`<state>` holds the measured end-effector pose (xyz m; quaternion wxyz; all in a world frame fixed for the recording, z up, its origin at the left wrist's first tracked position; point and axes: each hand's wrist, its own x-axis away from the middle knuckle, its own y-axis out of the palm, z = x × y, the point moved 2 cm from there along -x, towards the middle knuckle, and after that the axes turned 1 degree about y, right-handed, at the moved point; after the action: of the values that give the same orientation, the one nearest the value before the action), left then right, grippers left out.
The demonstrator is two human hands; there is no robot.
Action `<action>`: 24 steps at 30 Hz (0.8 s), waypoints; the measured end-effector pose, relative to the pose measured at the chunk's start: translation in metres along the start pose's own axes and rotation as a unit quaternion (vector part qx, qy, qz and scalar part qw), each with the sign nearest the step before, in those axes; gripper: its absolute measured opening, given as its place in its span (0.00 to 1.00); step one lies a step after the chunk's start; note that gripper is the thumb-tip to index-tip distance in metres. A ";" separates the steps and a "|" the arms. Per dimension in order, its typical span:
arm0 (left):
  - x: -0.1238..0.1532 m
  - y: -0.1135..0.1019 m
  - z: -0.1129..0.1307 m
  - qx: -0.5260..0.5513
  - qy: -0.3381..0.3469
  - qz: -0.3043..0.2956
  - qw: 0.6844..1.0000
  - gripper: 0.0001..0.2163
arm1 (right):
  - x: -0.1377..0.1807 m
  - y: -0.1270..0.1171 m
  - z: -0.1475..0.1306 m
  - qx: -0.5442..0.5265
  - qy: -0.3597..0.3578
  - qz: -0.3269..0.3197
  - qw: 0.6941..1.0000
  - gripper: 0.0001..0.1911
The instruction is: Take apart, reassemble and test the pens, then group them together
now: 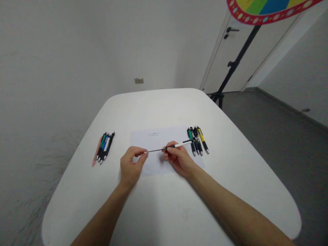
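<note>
My right hand (179,159) is closed round a white pen barrel (180,145) with a dark grip, held level above a sheet of white paper (160,138). From the barrel a thin dark refill (155,150) sticks out to the left. My left hand (132,165) pinches the far end of that refill between thumb and finger. Both hands hover over the middle of the white table (166,212).
Several pens (197,140) in green, black and yellow lie side by side right of the paper. Another group of pens (104,147) lies at the left, a pink one outermost. A black stand (234,65) with a colourful wheel (266,10) stands behind the table near a door.
</note>
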<state>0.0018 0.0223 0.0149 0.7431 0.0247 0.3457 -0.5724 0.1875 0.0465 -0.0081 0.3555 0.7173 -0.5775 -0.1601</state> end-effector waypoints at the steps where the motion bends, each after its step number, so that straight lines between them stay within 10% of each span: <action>1: -0.001 -0.001 -0.005 0.029 -0.035 0.013 0.999 0.03 | -0.001 -0.002 -0.001 -0.002 0.000 0.006 1.000 0.10; 8: -0.006 -0.013 -0.032 0.085 -0.121 0.108 0.983 0.07 | -0.004 -0.011 -0.004 -0.027 -0.018 0.042 0.999 0.12; 16: 0.001 -0.008 0.012 -0.180 0.226 0.030 0.957 0.03 | -0.004 -0.010 -0.005 -0.028 -0.017 0.050 0.998 0.10; 24: 0.007 0.003 0.017 -0.294 0.328 -0.045 0.897 0.04 | -0.003 -0.008 -0.006 -0.030 -0.024 0.043 0.998 0.10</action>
<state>0.0135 0.0102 0.0231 0.5346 -0.0241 0.7231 -0.4367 0.1960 0.0520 -0.0103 0.3692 0.6771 -0.6109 -0.1788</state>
